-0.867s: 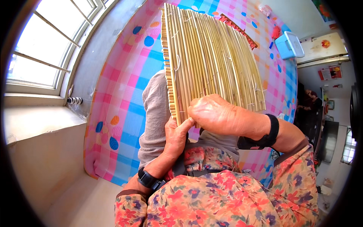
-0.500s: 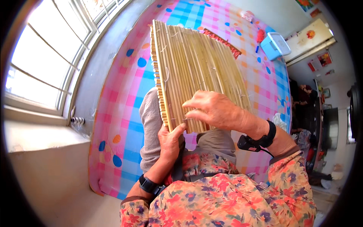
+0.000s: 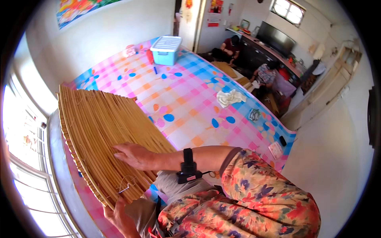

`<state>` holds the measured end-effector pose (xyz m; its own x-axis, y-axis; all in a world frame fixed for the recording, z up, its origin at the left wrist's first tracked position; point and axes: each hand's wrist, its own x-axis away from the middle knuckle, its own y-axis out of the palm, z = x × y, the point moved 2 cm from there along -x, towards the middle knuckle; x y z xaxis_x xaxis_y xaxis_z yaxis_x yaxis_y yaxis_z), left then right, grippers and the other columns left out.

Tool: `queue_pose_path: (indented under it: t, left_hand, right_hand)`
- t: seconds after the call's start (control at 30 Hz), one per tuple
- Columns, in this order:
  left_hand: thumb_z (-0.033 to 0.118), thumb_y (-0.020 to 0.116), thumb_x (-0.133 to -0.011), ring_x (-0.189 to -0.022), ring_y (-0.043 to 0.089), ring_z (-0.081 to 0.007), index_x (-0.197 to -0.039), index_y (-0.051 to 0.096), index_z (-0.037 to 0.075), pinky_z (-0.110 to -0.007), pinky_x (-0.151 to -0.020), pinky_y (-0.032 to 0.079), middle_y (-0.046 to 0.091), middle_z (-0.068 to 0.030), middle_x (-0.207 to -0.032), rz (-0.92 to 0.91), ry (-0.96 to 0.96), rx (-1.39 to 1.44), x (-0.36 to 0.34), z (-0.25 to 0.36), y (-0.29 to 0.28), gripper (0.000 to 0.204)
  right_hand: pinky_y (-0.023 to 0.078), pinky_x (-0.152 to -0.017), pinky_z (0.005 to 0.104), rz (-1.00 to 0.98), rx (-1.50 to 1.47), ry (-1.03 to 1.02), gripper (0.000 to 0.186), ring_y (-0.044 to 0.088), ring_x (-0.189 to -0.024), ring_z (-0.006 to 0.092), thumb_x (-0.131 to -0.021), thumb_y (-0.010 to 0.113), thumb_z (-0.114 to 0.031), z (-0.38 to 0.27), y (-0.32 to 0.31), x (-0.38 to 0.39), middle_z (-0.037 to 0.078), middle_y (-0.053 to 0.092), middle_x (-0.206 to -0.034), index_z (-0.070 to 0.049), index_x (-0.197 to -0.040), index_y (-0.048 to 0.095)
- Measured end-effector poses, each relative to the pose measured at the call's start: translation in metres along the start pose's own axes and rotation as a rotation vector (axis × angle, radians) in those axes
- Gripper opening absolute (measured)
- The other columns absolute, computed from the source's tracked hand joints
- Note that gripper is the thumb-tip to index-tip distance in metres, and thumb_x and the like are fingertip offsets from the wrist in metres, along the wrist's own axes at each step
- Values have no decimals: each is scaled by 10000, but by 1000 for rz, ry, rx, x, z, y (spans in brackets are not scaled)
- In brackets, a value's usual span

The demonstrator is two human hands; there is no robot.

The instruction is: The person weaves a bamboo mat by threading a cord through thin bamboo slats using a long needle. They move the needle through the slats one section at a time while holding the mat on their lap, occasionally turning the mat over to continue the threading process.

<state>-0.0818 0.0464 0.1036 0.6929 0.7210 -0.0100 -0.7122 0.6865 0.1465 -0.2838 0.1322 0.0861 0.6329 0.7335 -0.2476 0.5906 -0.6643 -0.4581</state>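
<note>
Clothing of floral print (image 3: 274, 190) was noted closest to the camera. The near edge of the stalk mat (image 3: 87, 131) was found gripped in the left hand (image 3: 119, 218), the thumb laid on its upper face; the mat was positioned at the person's left, its near end held over the knees. Pale thread (image 3: 124, 189) was observed on the stalks close to that hand. The right hand (image 3: 133, 156), open with fingers extended, was laid palm down on the mat; a black device (image 3: 189, 175) was strapped to its wrist. Beyond, a checked sheet (image 3: 190, 107) was spread, bearing a white cloth (image 3: 230, 98) and a lidded blue box (image 3: 164, 57). Farther back, two people (image 3: 231, 48) were recorded beside a dark cabinet (image 3: 256, 50) topped by a television (image 3: 276, 39).
</note>
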Motion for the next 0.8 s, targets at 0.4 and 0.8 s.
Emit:
queue_pose_path:
  t: [0.4,0.8]
  left_hand:
    - [9,694,-769,-819,634,-177,-1126,609,-9,-302,-732,505,665,-100,-916,-291,189,-667,13,96,79,368]
    - [65,582,-779,-1032,522,-359,-1322,486,0,-520,-953,421,509,-233,-1063,-391,1013,-1374,40,80,75,555]
  right_hand:
    - [515,-773,294,251,-683,304,570,616,-830,157,-980,455,-436,-29,-100,34,63,549,-1248,-82,-1421,383]
    - [507,-919,381,26,-878,-119,404,603,-1038,222,-1004,405,-254,-42,-54,21,95,525,-1273,-30,-1340,409]
